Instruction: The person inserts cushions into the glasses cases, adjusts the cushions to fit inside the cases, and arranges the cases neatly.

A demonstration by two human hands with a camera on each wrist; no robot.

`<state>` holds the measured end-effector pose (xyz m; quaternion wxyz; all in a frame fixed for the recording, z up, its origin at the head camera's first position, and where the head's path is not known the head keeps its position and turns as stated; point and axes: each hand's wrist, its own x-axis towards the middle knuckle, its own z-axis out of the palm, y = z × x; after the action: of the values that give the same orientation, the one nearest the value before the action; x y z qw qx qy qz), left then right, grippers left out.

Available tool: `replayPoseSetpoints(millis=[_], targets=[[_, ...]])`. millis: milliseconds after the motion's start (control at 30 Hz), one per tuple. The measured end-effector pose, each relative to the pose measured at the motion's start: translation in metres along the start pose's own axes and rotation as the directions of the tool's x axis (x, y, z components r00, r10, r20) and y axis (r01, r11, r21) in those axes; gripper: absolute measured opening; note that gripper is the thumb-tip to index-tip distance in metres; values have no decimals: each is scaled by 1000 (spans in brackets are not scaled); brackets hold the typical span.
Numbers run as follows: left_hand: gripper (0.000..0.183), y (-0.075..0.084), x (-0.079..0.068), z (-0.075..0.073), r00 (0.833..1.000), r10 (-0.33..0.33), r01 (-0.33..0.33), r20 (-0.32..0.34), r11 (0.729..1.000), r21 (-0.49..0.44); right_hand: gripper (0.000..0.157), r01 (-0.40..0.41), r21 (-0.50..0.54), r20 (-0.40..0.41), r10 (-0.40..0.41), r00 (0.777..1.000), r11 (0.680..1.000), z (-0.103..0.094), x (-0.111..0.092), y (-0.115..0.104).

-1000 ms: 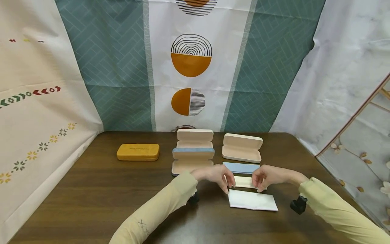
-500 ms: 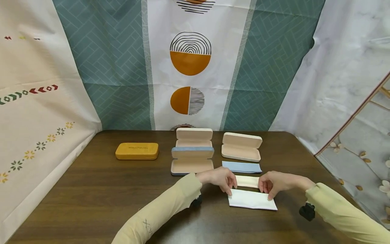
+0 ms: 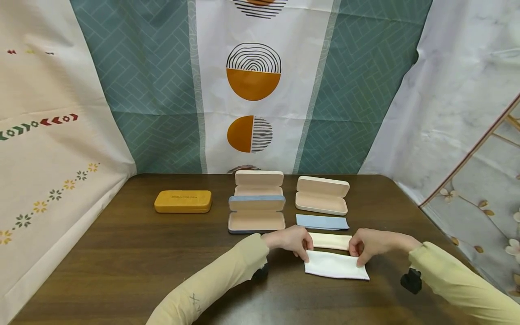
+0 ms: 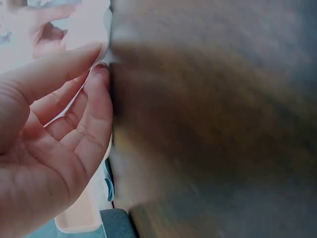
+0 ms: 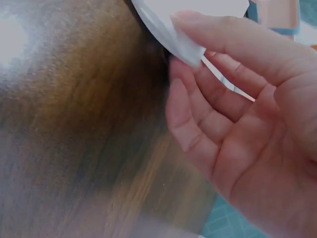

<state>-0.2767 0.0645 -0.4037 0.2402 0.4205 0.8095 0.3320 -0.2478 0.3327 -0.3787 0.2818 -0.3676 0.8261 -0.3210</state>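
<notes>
A folded white cloth [image 3: 335, 265] lies at the front of a column of folded cloths. At its left end my left hand [image 3: 292, 240] pinches the far corner; the left wrist view shows thumb and fingertips meeting on the cloth edge. My right hand [image 3: 370, 243] pinches the far right part, with the thumb [image 5: 193, 25] on top and fingers under the edge. Just behind lies a cream folded cloth [image 3: 330, 240], its ends close to both hands. Farther back is a light blue folded cloth [image 3: 322, 221].
Behind the cloths stands an opened white glasses case [image 3: 321, 203]. To its left are an opened blue glasses case [image 3: 257, 221] and another opened white case [image 3: 259, 178] behind it. A closed yellow glasses case [image 3: 183, 201] lies on the brown table [image 3: 122, 271].
My right hand has moved right and nearer, from over the cream cloth onto the white cloth's right end. My left hand has taken hold of its left corner.
</notes>
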Motion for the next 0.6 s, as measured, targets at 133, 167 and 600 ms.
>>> replayPoseSetpoints(millis=[133, 167, 600], targets=[[11, -3, -4, -4, 1000, 14, -14, -2, 990, -138, 13, 32, 76, -1, -32, 999, 997, -5, 0, 5], [10, -4, -5, -6, 1000, 19, -19, -5, 982, -190, 13, 42, 95, -7, -41, 999, 995, -7, 0, 6], [15, -24, -26, -28, 949, -93, -108, -300, 799, -592, 28, 72, 395, -220, 18, 975, 916, -18, 20, 12]])
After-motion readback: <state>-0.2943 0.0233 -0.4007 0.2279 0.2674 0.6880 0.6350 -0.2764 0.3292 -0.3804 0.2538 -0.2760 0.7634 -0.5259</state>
